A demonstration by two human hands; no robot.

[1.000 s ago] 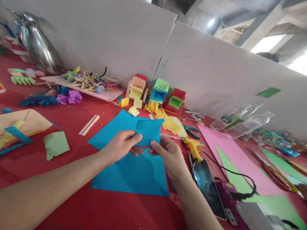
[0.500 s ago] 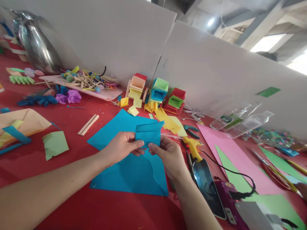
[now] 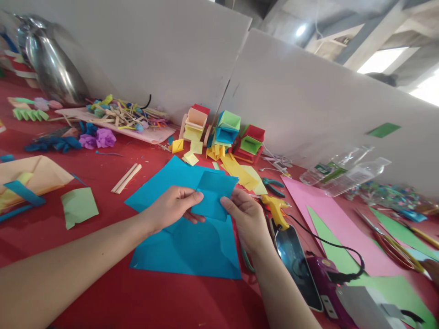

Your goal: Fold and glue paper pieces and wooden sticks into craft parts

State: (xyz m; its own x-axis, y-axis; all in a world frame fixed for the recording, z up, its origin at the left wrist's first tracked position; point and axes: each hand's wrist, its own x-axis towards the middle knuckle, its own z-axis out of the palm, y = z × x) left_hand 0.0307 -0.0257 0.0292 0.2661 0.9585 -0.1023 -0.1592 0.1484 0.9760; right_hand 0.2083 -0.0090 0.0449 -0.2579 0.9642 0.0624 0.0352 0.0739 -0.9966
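Observation:
A small blue paper piece (image 3: 214,194) is held up between both hands, with a crease across it. My left hand (image 3: 178,205) pinches its left edge, thumb on the near face. At its right edge, my right hand (image 3: 245,212) grips it with the thumb in front and the fingers behind. Beneath the hands lies larger blue paper (image 3: 185,256) on the red table (image 3: 113,292). Just right of my right hand are a yellow glue gun (image 3: 276,210) and a phone (image 3: 297,260).
Folded paper boxes (image 3: 228,128) stand by the white partition (image 3: 154,55). Wooden sticks (image 3: 126,178) lie left, a steel jug (image 3: 51,64) far left. Pliers (image 3: 273,186), a purple power strip (image 3: 324,283), scissors (image 3: 387,242) and plastic bottles (image 3: 356,176) are right. Another person's hand (image 3: 431,269) shows at the right edge.
The small blue piece has opened out from a narrower folded shape and now shows a taller face. Both hands still hold its sides, with the right hand slightly farther right.

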